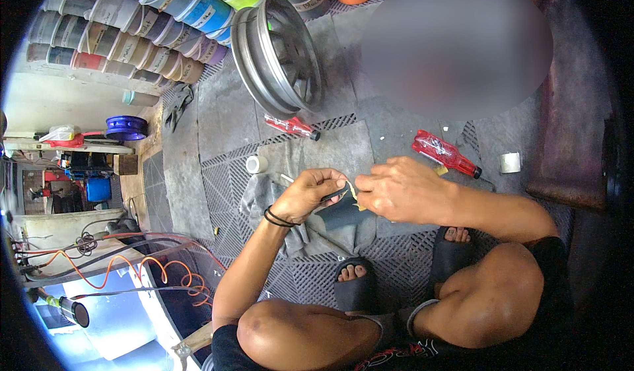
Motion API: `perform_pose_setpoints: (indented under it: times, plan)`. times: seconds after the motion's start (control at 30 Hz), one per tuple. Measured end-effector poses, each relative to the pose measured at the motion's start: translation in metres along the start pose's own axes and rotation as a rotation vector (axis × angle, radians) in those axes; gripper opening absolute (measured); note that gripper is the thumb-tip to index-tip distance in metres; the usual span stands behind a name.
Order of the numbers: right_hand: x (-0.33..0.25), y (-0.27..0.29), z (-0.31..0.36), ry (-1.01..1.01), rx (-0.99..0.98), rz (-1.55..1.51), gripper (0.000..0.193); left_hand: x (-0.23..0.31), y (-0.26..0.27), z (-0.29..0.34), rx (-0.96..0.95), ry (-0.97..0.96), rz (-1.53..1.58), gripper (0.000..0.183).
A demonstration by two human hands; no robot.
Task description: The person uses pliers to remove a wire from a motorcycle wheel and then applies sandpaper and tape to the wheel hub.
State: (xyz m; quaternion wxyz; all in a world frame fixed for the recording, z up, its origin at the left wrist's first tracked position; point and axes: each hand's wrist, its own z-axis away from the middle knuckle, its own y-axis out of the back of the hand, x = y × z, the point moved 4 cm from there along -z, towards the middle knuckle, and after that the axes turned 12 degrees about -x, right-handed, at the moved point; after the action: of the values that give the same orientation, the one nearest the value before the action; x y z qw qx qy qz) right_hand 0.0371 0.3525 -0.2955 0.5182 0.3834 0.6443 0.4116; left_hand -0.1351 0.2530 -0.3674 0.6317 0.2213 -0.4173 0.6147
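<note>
Two hands pinch a thin yellowish strip (352, 187) and a small dark piece over the floor mat.
The strip runs just in front of the right hand (399, 189), its fingertips closed on it; the left hand (309, 194) has thumb and fingers pressed together on the dark piece (335, 195). Below lies a rumpled grey cloth (300, 236), a white roll (256, 164) near it; beyond are two red bottles (439, 152) and an upright metal wheel (277, 57).

Pale yellow strip (352, 189), dark piece (336, 194), red bottles (436, 151), black caps (477, 172), silver-grey wheel (264, 61), deep-blue rim (125, 133), cross-hatched grey matting (398, 259), black sandals (356, 293)
</note>
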Motion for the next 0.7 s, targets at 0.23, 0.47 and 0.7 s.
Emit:
perform_pose_setpoints:
  times: [0.23, 0.47, 0.7]
  plan:
    - [0.019, -0.024, -0.004, -0.079, -0.147, -0.252, 0.018, 0.007, -0.009, 0.008, 0.048, -0.036, -0.361, 0.019]
    - [0.035, -0.052, -0.011, -0.146, -0.160, -0.542, 0.031, 0.053, -0.029, 0.017, 0.126, -0.142, -0.860, 0.014]
    - [0.038, -0.059, -0.021, -0.216, -0.329, -0.638, 0.036, 0.049, -0.035, 0.016, 0.132, -0.174, -1.029, 0.016]
